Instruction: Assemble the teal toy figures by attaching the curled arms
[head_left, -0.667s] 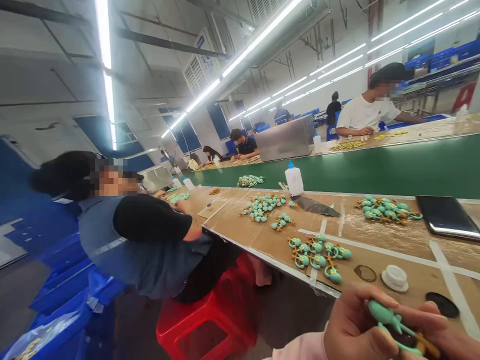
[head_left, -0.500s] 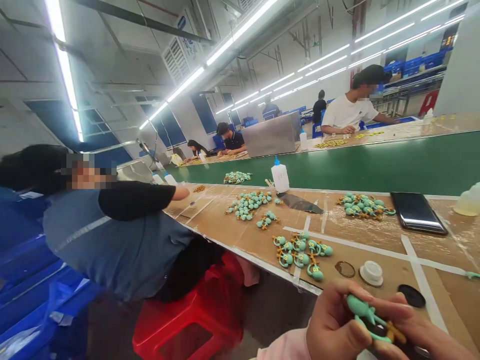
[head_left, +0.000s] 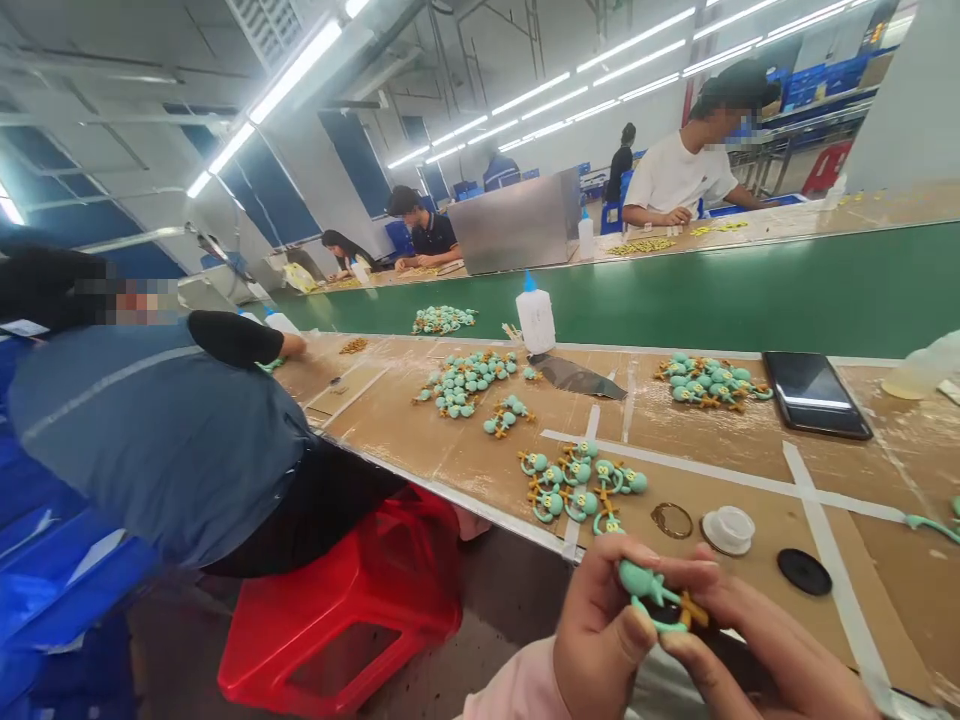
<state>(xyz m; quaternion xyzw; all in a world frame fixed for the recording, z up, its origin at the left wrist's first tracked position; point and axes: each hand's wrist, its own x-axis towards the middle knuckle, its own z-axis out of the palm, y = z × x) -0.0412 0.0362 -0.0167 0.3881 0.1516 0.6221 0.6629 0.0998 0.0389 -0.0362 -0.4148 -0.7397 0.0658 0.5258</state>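
A small mint-green toy figurine [head_left: 639, 580] with an orange-brown part is pinched between my two hands near the table's front edge. My left hand [head_left: 596, 640] grips its rounded head end with thumb and fingers. At the orange-brown end, the fingertips of my right hand [head_left: 765, 640] close on it. My fingers hide part of the toy. Just beyond my hands lies a loose group of similar figurines [head_left: 577, 475] with yellow eyes. To the right of that group are a brown ring [head_left: 671, 520], a white round cap [head_left: 727, 530] and a black disc [head_left: 805, 572].
More figurines lie in piles [head_left: 469, 383] farther back and beside a black phone [head_left: 816, 393]. A white bottle [head_left: 535, 320] with a blue tip stands by the green belt [head_left: 675, 290]. At left, a co-worker [head_left: 150, 440] sits near a red stool [head_left: 345, 610]. Others sit across the belt.
The view has shifted, so the table and people appear farther left and higher. My hands appear farther left, still holding the figurine. The left co-worker's hand now shows something green beside it.
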